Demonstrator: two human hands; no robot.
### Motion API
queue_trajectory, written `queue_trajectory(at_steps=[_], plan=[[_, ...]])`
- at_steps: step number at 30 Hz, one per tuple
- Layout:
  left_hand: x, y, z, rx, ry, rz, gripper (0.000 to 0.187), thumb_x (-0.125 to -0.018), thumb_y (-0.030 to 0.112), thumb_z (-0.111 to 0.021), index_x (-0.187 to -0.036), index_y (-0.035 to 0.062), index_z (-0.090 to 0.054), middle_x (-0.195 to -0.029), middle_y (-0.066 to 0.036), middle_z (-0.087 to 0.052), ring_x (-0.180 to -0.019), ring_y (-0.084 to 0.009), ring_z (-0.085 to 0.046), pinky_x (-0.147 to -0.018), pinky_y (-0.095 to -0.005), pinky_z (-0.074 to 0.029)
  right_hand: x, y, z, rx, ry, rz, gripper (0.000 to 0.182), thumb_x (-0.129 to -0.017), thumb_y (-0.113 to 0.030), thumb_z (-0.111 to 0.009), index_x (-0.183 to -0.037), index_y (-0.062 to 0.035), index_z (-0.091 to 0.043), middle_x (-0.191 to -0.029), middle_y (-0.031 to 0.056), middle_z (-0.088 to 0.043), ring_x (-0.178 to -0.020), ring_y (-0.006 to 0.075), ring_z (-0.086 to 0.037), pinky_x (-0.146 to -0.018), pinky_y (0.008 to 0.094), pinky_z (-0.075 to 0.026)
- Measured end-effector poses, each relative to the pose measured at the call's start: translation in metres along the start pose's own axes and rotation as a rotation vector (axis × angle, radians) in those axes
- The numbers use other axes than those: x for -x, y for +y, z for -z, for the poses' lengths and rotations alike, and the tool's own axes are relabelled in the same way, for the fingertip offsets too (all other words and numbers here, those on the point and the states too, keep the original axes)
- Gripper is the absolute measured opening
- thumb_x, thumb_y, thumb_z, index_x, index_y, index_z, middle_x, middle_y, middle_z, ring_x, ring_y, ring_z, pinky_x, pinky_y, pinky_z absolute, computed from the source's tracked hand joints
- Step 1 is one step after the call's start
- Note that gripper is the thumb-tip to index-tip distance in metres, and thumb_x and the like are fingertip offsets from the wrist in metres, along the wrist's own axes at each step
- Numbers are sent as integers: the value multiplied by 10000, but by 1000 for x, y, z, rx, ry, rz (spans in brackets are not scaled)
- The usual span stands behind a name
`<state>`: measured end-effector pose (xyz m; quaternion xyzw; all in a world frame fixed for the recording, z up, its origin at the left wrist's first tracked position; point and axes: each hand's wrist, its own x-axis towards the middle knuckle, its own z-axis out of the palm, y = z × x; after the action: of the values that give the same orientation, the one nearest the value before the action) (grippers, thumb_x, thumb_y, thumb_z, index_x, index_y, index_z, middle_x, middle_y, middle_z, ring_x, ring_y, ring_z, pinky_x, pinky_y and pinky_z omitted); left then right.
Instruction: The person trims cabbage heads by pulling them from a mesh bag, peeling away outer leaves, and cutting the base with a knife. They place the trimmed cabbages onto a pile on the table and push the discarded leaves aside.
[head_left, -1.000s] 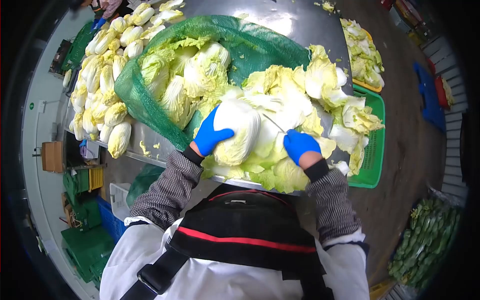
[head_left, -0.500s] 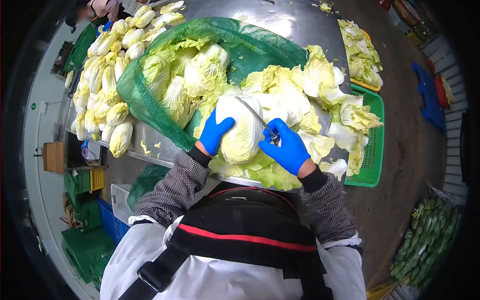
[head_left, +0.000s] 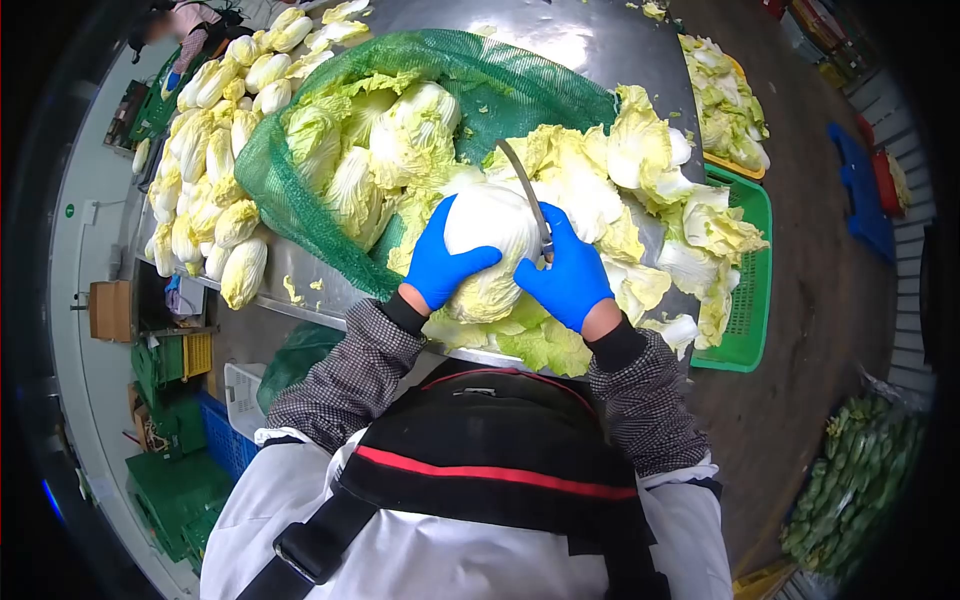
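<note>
A napa cabbage (head_left: 488, 225) lies between my two blue-gloved hands at the near side of the metal table. My left hand (head_left: 445, 258) grips its left side, thumb laid across the front. My right hand (head_left: 572, 268) is closed around the handle of a knife (head_left: 523, 180) and rests against the cabbage's right side. The curved blade points up and away, along the right edge of the head. Most of the handle is hidden by my fingers. Loose outer leaves (head_left: 580, 200) lie to the right and underneath. Behind, more cabbages (head_left: 355, 195) sit in a green mesh sack (head_left: 300, 235).
Trimmed cabbages (head_left: 205, 170) are piled at the table's left. A green crate (head_left: 745, 300) with leaves over its rim stands right of the metal table (head_left: 640, 30), near a yellow crate of leaves (head_left: 722, 100). Another person (head_left: 185, 25) is at the far left. Bagged green vegetables (head_left: 850, 475) lie lower right.
The knife has turned from lying across the cabbage's top to its right side, blade more upright. My right hand has come up against the cabbage, and the left thumb reaches further across it.
</note>
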<state>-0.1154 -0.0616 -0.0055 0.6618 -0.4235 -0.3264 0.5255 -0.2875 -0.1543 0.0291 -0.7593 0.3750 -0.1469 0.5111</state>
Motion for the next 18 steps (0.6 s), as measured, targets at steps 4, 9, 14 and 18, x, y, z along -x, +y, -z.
queue_trajectory(at_steps=[4,9,14,18], plan=[[1,11,-4,0,17,14,877,-600,315,-793,-1278,-14,-343,-1218,-150,-460,-1134,-239,-449,-955,-335,-361,-2,0,-1,2,16,-39,647,-683,-260,-599,-1272,-131,-365,-835,192,-606,-792,359,-603,-718,419,-478],[2,4,-2,10,10,-1,806,-644,288,-765,-1271,-13,-357,-1207,-141,-473,-1127,-239,-455,-956,-336,-359,-4,9,0,-35,44,-14,607,-684,-250,-602,-1247,-132,-407,-808,188,-598,-726,352,-601,-690,404,-484],[5,-7,8,689,-121,245,609,-798,253,-625,-1284,3,-356,-1187,-131,-504,-1084,-216,-499,-931,-336,-397,4,6,24,-570,-147,-175,558,-737,-30,-518,-1279,-114,-419,-694,37,-513,-510,104,-526,-435,255,-459],[8,-11,9,1076,-103,445,625,-860,390,-535,-1325,31,-320,-1276,-138,-454,-1149,-243,-472,-963,-384,-394,17,6,46,-592,-163,-125,565,-743,4,-485,-1293,-90,-394,-697,46,-520,-471,110,-510,-408,258,-451]])
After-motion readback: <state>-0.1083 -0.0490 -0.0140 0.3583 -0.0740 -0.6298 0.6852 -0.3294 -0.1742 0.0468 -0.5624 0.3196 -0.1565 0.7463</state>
